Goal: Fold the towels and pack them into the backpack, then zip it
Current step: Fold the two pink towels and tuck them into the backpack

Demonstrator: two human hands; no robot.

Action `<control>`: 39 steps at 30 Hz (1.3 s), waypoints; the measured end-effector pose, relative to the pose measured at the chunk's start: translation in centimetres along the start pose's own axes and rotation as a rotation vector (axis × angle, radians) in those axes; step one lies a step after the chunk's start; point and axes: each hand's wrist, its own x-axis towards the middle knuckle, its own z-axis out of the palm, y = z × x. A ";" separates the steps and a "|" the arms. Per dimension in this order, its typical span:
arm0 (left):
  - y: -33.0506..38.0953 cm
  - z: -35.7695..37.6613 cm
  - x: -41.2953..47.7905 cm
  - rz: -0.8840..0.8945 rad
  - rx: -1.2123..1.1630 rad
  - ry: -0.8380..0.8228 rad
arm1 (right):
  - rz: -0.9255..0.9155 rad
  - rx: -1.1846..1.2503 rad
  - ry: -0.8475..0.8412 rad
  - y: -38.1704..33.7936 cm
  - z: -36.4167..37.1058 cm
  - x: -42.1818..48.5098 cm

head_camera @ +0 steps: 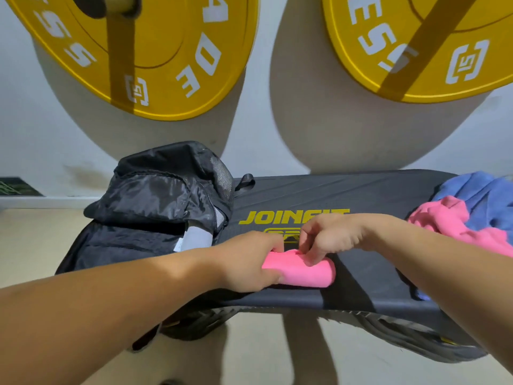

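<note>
White wall (25,129) fills the background, with two yellow weight plates hung on it, one on the left (166,65) and one on the right (416,37), each throwing a broad grey shadow below it. Pale floor (33,245) shows at the left and under the near edge of the scene.

Across the middle runs a dark padded tabletop (361,195) with yellow JOINFIT lettering (291,216), partly covered by the person's right wrist.

A black backpack (155,201) lies on the left end of the tabletop. Its top flap is thrown back and its mouth gapes toward the centre, with a grey-white label (194,238) showing inside.

Just right of the backpack, near the front edge of the tabletop, lies a folded pink towel (302,270), a small thick bundle. The left hand (249,262) grips the towel's left end, fingers curled over the top and thumb against the near side. The right hand (327,237) comes from above with fingers bent down, thumb and fingertips pinching a fold on the upper face.

At the far right end, well apart from the bundle, a loose pink towel (455,220) lies crumpled against a blue towel (483,195), which sits behind and partly beside it.
</note>
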 end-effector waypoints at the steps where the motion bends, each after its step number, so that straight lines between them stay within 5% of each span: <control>1: 0.0 -0.6 -0.7 -0.001 -0.009 0.021 | -0.015 0.022 -0.010 -0.6 -0.1 -0.3; 7: -0.6 -3.2 -4.7 -0.078 -0.114 0.258 | -0.152 0.049 -0.037 -4.6 0.0 -1.6; 22: -8.3 -2.5 -14.3 -0.494 -0.449 0.530 | -0.419 -0.173 0.372 -14.7 4.6 4.3; 29: -15.3 -1.5 -19.1 -0.705 -0.613 0.805 | -0.396 -0.353 0.640 -16.8 6.8 9.6; 34: -16.8 0.6 -17.0 -0.635 -0.612 0.814 | -0.365 -0.531 0.660 -17.1 8.1 11.8; 39: -16.9 1.0 -13.6 -0.673 -0.679 0.888 | -0.429 -0.269 0.815 -17.3 7.5 13.0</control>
